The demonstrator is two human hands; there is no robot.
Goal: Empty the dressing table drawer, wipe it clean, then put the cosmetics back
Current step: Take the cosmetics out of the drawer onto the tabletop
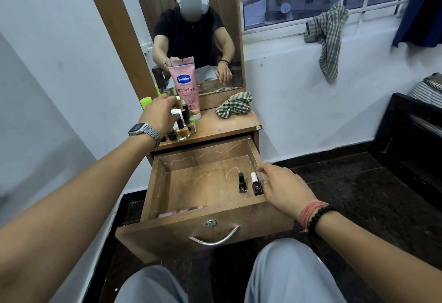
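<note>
A pink tube (185, 86) reading "Vaseline Gluta-Hya" stands on the dressing table (229, 124). The left hand (160, 115) reaches among nail polish bottles (183, 127), grip unclear. The right hand (283, 186), fingers relaxed, rests beside two bottles (250, 183) in the open drawer (203, 180).

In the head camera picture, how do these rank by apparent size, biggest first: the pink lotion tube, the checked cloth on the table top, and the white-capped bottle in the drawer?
1. Pink lotion tube and checked cloth: they look alike in size, so I do not rank them.
2. White-capped bottle: clearly smallest, although it is nearer to the camera.
</note>
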